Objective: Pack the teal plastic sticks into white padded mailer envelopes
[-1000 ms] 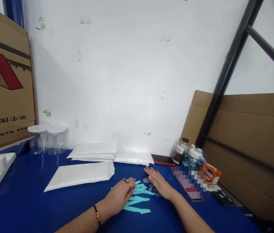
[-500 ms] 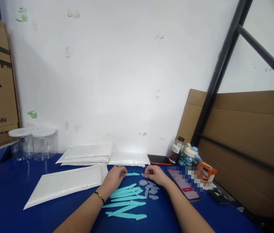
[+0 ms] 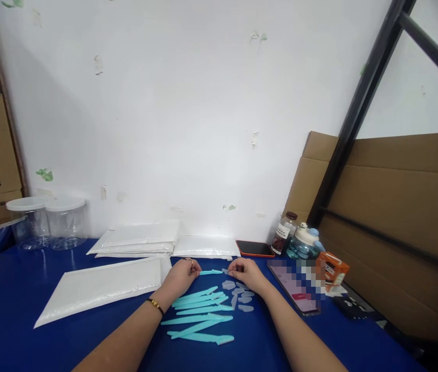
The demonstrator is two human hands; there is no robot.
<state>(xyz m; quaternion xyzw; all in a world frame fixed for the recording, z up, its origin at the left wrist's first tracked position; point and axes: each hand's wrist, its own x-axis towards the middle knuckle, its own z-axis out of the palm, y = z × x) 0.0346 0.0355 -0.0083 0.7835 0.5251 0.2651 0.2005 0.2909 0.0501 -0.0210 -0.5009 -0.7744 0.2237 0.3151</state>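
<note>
Head view: blue surface (image 3: 261, 336), dial centred on a loose row of turquoise eyebrow razors (image 3: 205, 310), lying roughly side by side, two crossing. One held razor (image 3: 211, 272), just past 12 o'clock; handle end pinched narrowly in the fingers of the left hand (image 3: 182, 275) at 11 o'clock, head pointing toward 3 o'clock. One small clear blade cap (image 3: 225, 271), at the fingertips of the right hand (image 3: 246, 274), between 1 and 2 o'clock, those fingers drawn into a pinch; cap just beside the razor's head, contact not discernible. Assorted loose clear caps (image 3: 245, 299), scattered at 2 o'clock. One white padded mailer (image 3: 110, 283), flat, between 9 and 10 o'clock. Handling, as judged: razor light, stiff, smooth plastic, best gripped along the handle, away from any edge at the head; caps very light, thin, somewhat slippery, easily flicked astray, best taken by the sides between fingertips.
</note>
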